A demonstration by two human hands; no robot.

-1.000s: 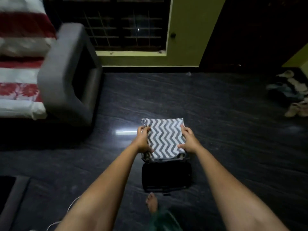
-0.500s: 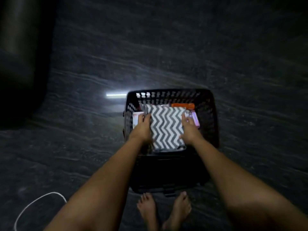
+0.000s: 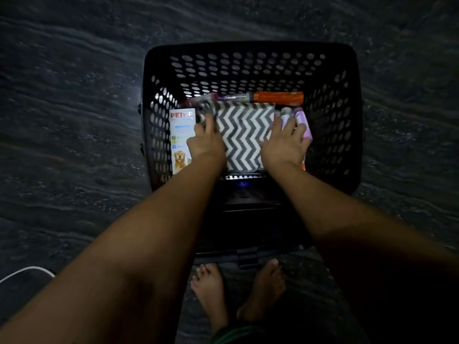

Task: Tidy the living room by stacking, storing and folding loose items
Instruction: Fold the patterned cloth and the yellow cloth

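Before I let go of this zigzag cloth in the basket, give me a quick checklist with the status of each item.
1. Folded zigzag cloth inside the black basket: ok.
2. Cloth lying flat at the bottom: cannot tell.
3. Left hand and right hand on its side edges: ok.
4. Pet product box beside the cloth, not under it: ok.
5. Orange tube uncovered behind the cloth: ok.

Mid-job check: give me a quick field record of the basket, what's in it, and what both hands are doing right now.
container: black perforated basket on dark floor
item being stored: folded chevron cloth, inside basket
left hand: on cloth's left edge
right hand: on cloth's right edge
grip: cannot tell
left of cloth: pet-product box
behind cloth: orange tube
right of cloth: purple bottle
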